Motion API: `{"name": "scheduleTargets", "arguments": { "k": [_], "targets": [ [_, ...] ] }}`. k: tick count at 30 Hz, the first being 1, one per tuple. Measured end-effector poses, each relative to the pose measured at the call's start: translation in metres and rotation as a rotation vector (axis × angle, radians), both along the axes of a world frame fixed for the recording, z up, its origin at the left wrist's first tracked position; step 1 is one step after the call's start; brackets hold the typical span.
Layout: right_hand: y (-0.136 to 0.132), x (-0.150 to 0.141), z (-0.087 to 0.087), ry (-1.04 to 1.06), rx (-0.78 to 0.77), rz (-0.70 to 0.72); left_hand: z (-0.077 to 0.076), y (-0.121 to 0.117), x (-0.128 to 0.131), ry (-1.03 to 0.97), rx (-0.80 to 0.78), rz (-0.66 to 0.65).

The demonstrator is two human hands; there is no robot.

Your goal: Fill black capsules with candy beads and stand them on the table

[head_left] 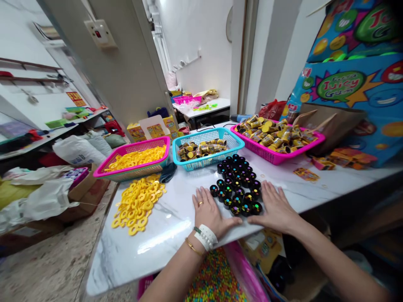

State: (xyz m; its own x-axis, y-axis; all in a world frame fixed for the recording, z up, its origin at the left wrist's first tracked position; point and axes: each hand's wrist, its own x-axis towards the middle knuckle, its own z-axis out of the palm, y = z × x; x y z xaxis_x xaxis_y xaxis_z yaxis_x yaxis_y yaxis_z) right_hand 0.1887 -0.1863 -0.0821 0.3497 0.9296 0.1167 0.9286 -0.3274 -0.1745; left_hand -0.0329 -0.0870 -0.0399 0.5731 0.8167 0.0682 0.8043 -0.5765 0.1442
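Several small round black cups (238, 189) stand grouped on the white marbled table (176, 201), with coloured candy pieces showing in their tops. My left hand (211, 214) lies flat at the near left of the group, fingers stretched out and thumb pointing right. On the right side, my right hand (276, 207) rests with its fingers extended and its thumb along the near edge of the cups. Neither hand holds anything. A pile of yellow ring-shaped plastic pieces (137, 205) lies to the left of my left hand.
Behind stand a pink basket (163, 155) of yellow pieces, a turquoise basket (189, 165) and a pink basket (273, 157) of gold-and-black containers. Blue gum boxes (343, 90) rise at right. Under the table edge is a mass of coloured candy (217, 277).
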Motion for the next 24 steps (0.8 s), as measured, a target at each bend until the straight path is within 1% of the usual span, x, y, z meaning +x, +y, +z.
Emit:
{"name": "scheduleTargets", "arguments": {
  "k": [4,7,11,15,17,19,21,22,24],
  "targets": [
    [0.011,-0.012,0.005,0.013,0.009,-0.025,0.002,0.009,0.004,0.012,-0.010,-0.009],
    [0.017,-0.018,0.010,0.031,-0.023,-0.073,0.004,0.019,0.007,0.021,-0.023,-0.036],
    [0.019,-0.021,0.013,0.034,-0.041,-0.106,0.002,0.033,0.007,0.016,-0.018,-0.070],
    [0.019,-0.027,0.015,0.010,-0.028,-0.130,0.000,0.044,0.005,0.005,-0.033,-0.076],
    [0.021,-0.030,0.017,0.001,-0.024,-0.149,0.003,0.050,0.005,0.004,-0.054,-0.076],
    [0.021,-0.032,0.017,0.003,-0.017,-0.158,0.009,0.054,0.006,0.011,-0.077,-0.076],
    [0.020,-0.032,0.013,0.004,0.025,-0.148,0.016,0.056,0.006,0.016,-0.106,-0.075],
    [0.018,-0.031,0.008,-0.004,0.072,-0.137,0.019,0.055,0.005,0.011,-0.130,-0.078],
    [0.017,-0.028,-0.010,-0.039,0.234,-0.102,0.020,0.054,0.002,-0.025,-0.195,-0.087]
  ]
}}
